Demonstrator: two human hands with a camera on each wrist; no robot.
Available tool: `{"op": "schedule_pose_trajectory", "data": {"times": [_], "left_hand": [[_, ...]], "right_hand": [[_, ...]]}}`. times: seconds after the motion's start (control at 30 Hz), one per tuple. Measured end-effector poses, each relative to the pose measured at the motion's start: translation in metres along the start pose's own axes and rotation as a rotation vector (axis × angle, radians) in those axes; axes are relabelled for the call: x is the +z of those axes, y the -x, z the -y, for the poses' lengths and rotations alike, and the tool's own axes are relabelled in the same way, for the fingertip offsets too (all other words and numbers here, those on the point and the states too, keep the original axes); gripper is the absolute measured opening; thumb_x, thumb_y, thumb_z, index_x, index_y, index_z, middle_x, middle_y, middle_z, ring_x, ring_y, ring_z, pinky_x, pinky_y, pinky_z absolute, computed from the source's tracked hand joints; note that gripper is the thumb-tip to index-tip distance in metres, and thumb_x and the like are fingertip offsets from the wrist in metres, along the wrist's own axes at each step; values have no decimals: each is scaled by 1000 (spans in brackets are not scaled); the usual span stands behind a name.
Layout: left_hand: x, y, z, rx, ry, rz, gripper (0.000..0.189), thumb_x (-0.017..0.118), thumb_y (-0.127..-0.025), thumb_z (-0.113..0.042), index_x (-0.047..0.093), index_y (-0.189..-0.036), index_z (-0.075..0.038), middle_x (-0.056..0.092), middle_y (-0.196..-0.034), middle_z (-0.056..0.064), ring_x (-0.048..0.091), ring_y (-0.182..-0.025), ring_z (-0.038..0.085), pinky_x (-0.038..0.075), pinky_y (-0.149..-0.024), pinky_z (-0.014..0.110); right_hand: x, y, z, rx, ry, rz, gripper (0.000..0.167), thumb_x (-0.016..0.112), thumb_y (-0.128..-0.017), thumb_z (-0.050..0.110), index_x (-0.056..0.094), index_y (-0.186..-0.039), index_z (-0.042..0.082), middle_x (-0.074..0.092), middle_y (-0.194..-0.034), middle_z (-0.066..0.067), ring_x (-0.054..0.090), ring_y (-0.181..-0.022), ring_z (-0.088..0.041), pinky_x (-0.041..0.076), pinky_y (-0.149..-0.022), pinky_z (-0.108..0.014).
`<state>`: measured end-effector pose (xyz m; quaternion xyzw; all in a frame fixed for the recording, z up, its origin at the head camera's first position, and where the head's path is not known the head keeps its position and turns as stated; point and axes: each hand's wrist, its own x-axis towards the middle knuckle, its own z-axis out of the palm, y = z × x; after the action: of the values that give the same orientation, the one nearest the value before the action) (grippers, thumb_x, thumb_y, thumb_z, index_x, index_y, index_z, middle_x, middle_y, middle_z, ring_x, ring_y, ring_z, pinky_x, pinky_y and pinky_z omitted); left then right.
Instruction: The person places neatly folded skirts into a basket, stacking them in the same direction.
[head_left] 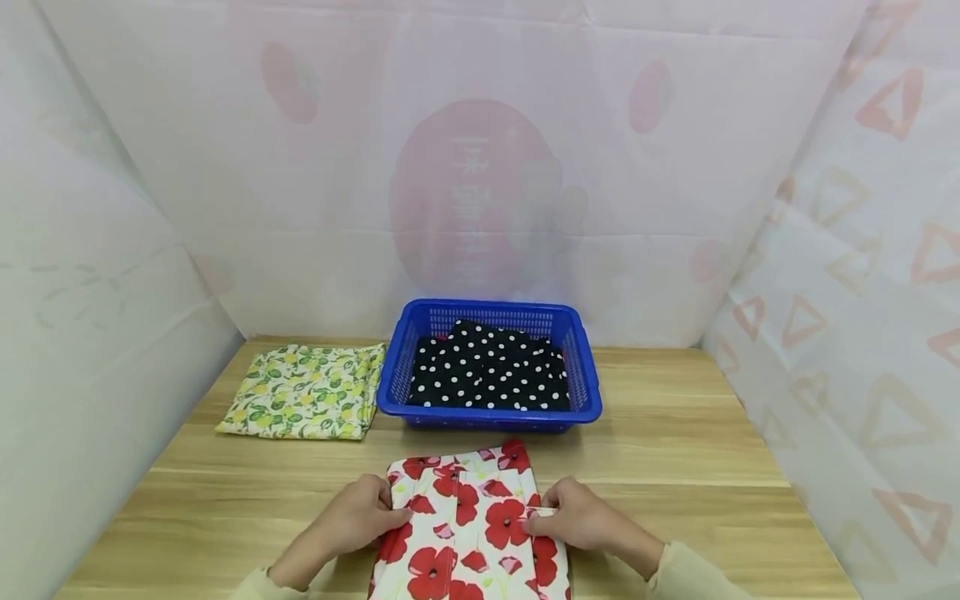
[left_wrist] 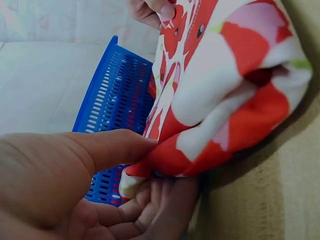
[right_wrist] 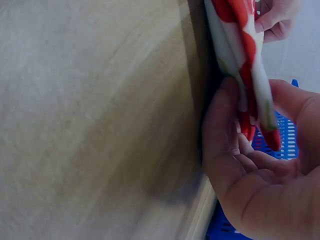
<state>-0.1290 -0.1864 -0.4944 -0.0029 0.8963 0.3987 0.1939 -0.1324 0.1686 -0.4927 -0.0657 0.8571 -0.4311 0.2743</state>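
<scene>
A folded white cloth with red poppies [head_left: 480, 533] lies at the front of the table in the head view. On its left edge, my left hand [head_left: 360, 514] pinches the layers, thumb on top and fingers beneath; the left wrist view shows this thumb [left_wrist: 115, 147] pressing the folded edge. Across from it, my right hand [head_left: 581, 517] holds the right edge between thumb and fingers. Seen from the right wrist, the fingers [right_wrist: 220, 125] curl under the cloth's layered edge [right_wrist: 250, 75]. The cloth's near end runs out of the head view.
Behind the cloth stands a blue plastic basket [head_left: 487, 417] holding a black cloth with white dots [head_left: 487, 367]. To its left lies a folded lemon-print cloth [head_left: 307, 392]. White printed sheets [head_left: 480, 167] enclose the wooden table [head_left: 675, 433] at the back and sides.
</scene>
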Motion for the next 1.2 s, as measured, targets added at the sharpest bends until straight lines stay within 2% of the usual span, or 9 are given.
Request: {"op": "schedule_pose_trajectory", "data": {"times": [0.27, 0.43, 0.63, 0.77, 0.87, 1.07, 1.2], "left_hand": [[1, 3, -3, 15, 22, 11, 27, 84, -90, -21, 62, -85, -6, 58, -64, 1, 52, -58, 14, 41, -53, 23], [0, 11, -10, 32, 27, 35, 26, 84, -90, -21, 62, -86, -7, 60, -67, 3, 52, -59, 15, 41, -53, 23], [-2, 19, -19, 91, 20, 37, 26, 85, -88, -19, 62, -85, -7, 59, -68, 2, 51, -60, 14, 38, -51, 21], [-6, 26, -30, 81, 8, 41, 26, 85, -88, -20, 63, -87, -7, 59, -70, 3, 51, -61, 15, 38, -52, 21], [-13, 32, -41, 107, -5, 43, 26, 85, -89, -20, 63, -89, -7, 59, -70, 3, 53, -63, 14, 40, -53, 20], [-37, 39, -68, 253, -48, 46, 23, 83, -90, -16, 63, -88, -5, 58, -67, 0, 51, -59, 12, 40, -50, 20], [-55, 41, -89, 308, -110, 33, 22, 82, -91, -18, 63, -87, -7, 57, -68, -1, 50, -59, 11, 40, -50, 20]], "right_hand": [[1, 3, 0, -14, -1, -19, 35, 82, -91, 36, 64, -75, 12, 60, -66, 3, 53, -65, -13, 36, -56, -22], [-3, 10, 6, -53, 1, -19, 35, 83, -91, 35, 64, -74, 11, 61, -67, 4, 55, -70, -14, 37, -58, -23], [-11, 20, 13, -43, -7, 5, 33, 82, -92, 36, 68, -79, 10, 68, -73, 2, 58, -72, -14, 39, -59, -24], [-18, 27, 20, -52, -7, 18, 32, 82, -92, 36, 68, -80, 9, 68, -75, 1, 59, -76, -16, 40, -60, -24], [-26, 33, 28, -80, 11, 10, 33, 82, -92, 36, 68, -80, 10, 67, -76, 2, 58, -79, -16, 41, -60, -23], [-44, 44, 49, -132, 38, -19, 32, 81, -92, 37, 67, -79, 11, 62, -71, 5, 53, -67, -12, 36, -53, -22], [-57, 50, 63, -150, 40, -39, 31, 80, -93, 37, 68, -81, 10, 61, -72, 4, 53, -66, -12, 36, -52, -22]]}}
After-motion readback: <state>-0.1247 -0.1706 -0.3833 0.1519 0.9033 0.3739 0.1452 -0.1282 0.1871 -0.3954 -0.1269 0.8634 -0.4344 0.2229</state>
